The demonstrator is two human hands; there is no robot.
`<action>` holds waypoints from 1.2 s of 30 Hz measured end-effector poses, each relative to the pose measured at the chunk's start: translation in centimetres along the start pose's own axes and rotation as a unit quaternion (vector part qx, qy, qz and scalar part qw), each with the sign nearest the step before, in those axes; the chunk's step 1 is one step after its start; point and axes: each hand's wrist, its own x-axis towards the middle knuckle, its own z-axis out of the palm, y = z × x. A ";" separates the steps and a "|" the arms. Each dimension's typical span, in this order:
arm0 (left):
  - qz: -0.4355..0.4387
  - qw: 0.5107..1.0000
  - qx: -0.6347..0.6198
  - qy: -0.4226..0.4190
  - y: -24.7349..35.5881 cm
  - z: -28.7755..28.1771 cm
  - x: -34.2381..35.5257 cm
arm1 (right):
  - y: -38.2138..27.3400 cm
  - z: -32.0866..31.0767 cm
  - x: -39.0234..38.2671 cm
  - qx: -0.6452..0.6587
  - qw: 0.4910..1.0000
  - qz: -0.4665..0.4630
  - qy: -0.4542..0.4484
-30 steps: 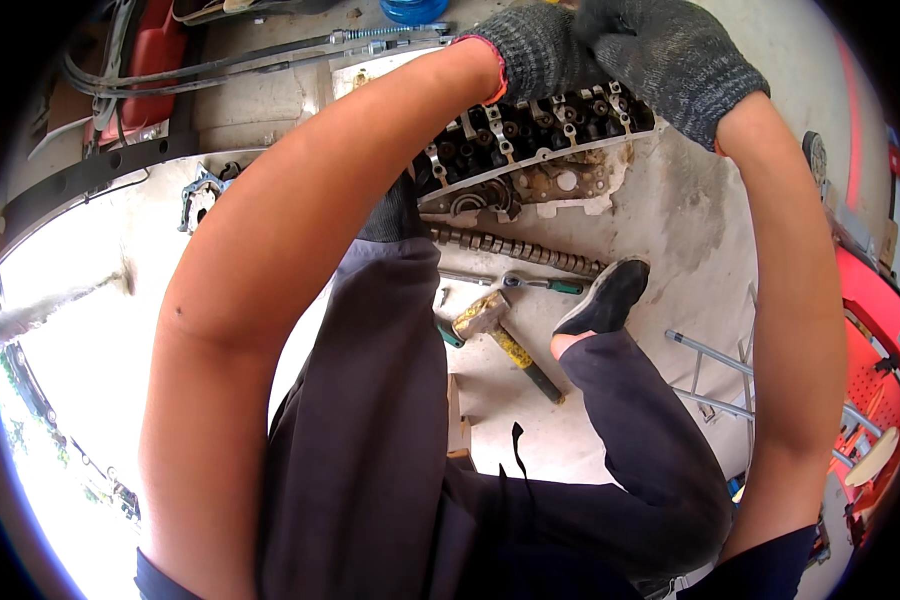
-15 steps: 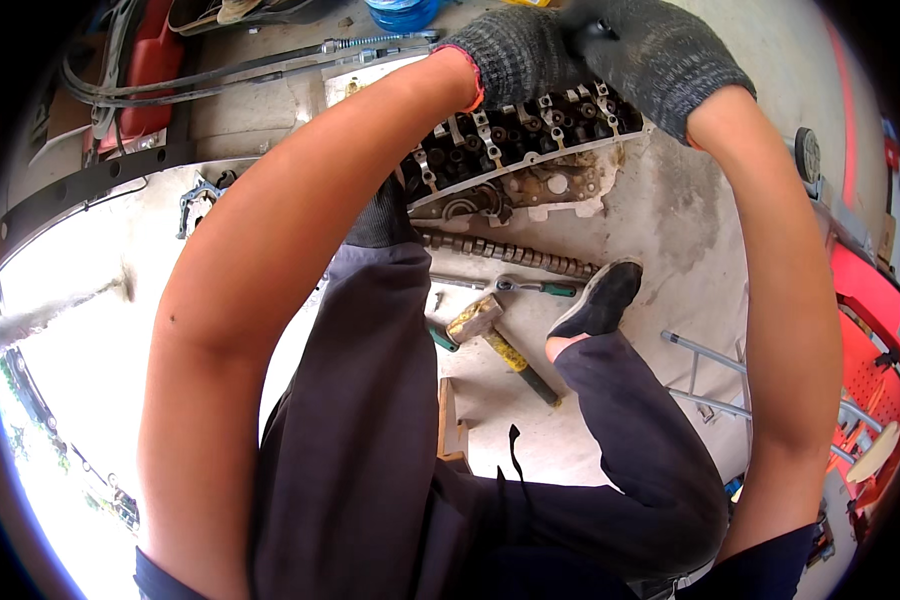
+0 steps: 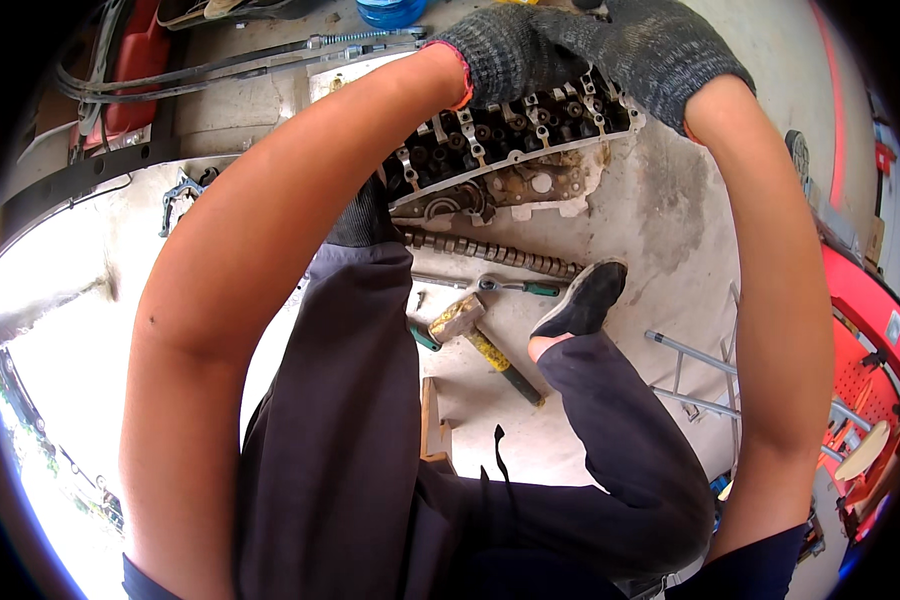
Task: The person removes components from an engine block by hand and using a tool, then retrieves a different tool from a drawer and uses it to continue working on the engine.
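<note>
Both my hands wear dark grey knit gloves and meet over the far side of a cylinder head (image 3: 515,157). My left hand (image 3: 510,60) reaches in from the left, closed, its fingers running up against the right glove. Closed beside it, my right hand (image 3: 660,60) has its fingers curled toward the left one. Between the gloves, at the top edge, a small dark rounded end (image 3: 589,4) pokes up; the rest of what they grip is hidden. Under the gloves, rows of valve parts and pale metal bridges show in the head.
Nearer me on the concrete lie a camshaft (image 3: 495,252), a green-handled ratchet (image 3: 515,286) and a yellow-headed hammer (image 3: 460,318). My shoe (image 3: 585,298) rests by the camshaft's end. Black hoses (image 3: 200,85) stretch along the far left; a folding metal frame (image 3: 695,375) stands at the right.
My right hand was blurred by motion and has settled against the left, a little lower. The dark rounded end has shifted up. The whole view has slid slightly left.
</note>
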 end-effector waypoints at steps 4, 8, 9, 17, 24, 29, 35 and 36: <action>0.024 0.999 -0.037 0.011 0.4 -0.3 0.4 | 0.1 0.1 -0.3 0.061 0.983 -0.174 0.025; 0.017 0.999 -0.044 0.007 0.7 -0.7 0.9 | 0.1 0.8 1.2 0.074 0.996 0.024 0.041; 0.008 0.999 -0.046 -0.001 0.6 -0.8 0.9 | 0.3 1.0 1.2 0.019 0.999 0.035 0.017; -0.123 0.988 -0.068 -0.067 1.4 -3.0 0.3 | 0.3 2.1 1.2 0.049 0.998 0.006 0.038; -0.261 0.954 -0.017 -0.144 4.1 -6.1 0.3 | 1.4 2.1 0.9 0.025 0.998 -0.032 0.042; -0.359 0.933 -0.024 -0.011 5.6 -8.1 -1.3 | 4.9 1.4 -0.7 0.093 0.986 -0.090 0.102; -0.257 0.959 -0.082 0.087 12.6 -11.0 -4.4 | 0.7 3.0 -1.6 0.657 0.731 0.178 0.051; -0.321 0.930 -0.128 0.124 12.7 -11.1 -4.6 | -1.6 4.1 -1.6 0.732 0.657 0.176 0.031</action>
